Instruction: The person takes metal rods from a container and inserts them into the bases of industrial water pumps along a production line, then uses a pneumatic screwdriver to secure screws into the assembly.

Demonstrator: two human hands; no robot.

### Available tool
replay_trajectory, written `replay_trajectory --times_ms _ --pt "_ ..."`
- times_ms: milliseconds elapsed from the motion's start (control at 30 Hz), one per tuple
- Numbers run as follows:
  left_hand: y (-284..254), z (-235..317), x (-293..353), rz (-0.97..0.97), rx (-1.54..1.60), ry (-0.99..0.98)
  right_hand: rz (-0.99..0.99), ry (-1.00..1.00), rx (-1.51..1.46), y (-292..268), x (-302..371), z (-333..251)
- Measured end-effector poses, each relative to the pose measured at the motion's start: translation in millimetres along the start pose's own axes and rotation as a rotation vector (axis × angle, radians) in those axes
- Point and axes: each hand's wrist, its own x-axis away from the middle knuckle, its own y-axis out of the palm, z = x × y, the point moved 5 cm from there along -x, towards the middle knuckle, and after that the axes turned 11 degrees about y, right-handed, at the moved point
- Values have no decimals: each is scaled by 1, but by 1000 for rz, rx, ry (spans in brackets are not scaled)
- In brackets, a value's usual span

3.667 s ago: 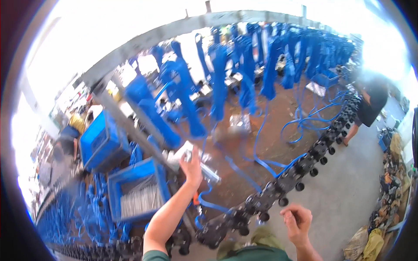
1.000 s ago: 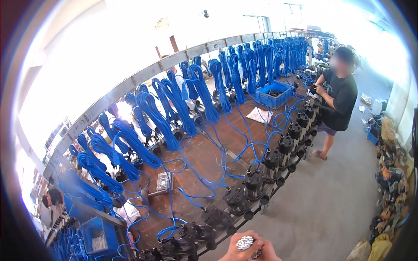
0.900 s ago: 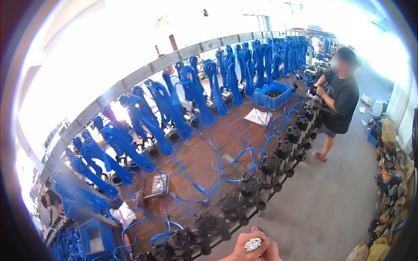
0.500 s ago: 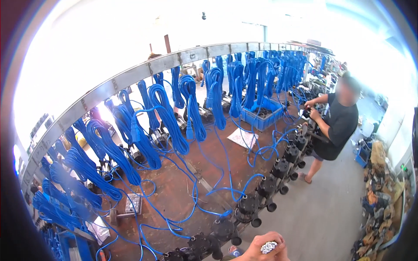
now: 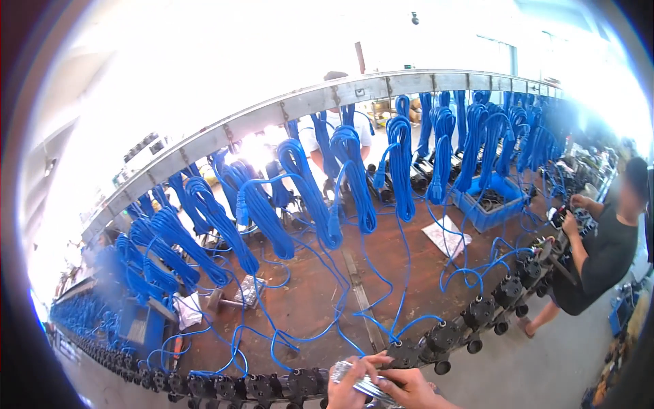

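At the bottom, my left hand (image 5: 347, 386) closes round one end of a bundle of thin silver metal rods (image 5: 366, 387). My right hand (image 5: 407, 387) grips the other end, its fingers pressed against the rods. The bundle lies slanted between the two hands, and its rod ends are partly covered by fingers. Just beyond the hands stands a row of black pump-like housings (image 5: 301, 384) along the table's near edge. Blue cables (image 5: 317, 339) run from them across the brown tabletop (image 5: 310, 290).
Coiled blue cords (image 5: 356, 180) hang from a metal rail (image 5: 320, 99) above the table. A blue crate (image 5: 492, 213), a white sheet (image 5: 446, 237) and a hammer (image 5: 216, 300) lie there. One person (image 5: 606, 238) works at right; another (image 5: 361, 140) is behind the cords.
My view has swung left. The rod bundle, earlier end-on inside my clasped hands, now lies slanted between them, and my hands have moved apart a little.
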Motion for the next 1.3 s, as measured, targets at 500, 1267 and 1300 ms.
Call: replay_trajectory --times_ms 500,1267,1300 --pt "97 -13 72 176 -842 484 -554 647 -925 -18 22 47" --pt "50 -59 78 327 -378 264 -571 666 -947 -20 17 71" --pt "51 -53 74 372 -282 343 -470 501 -739 -28 15 77"
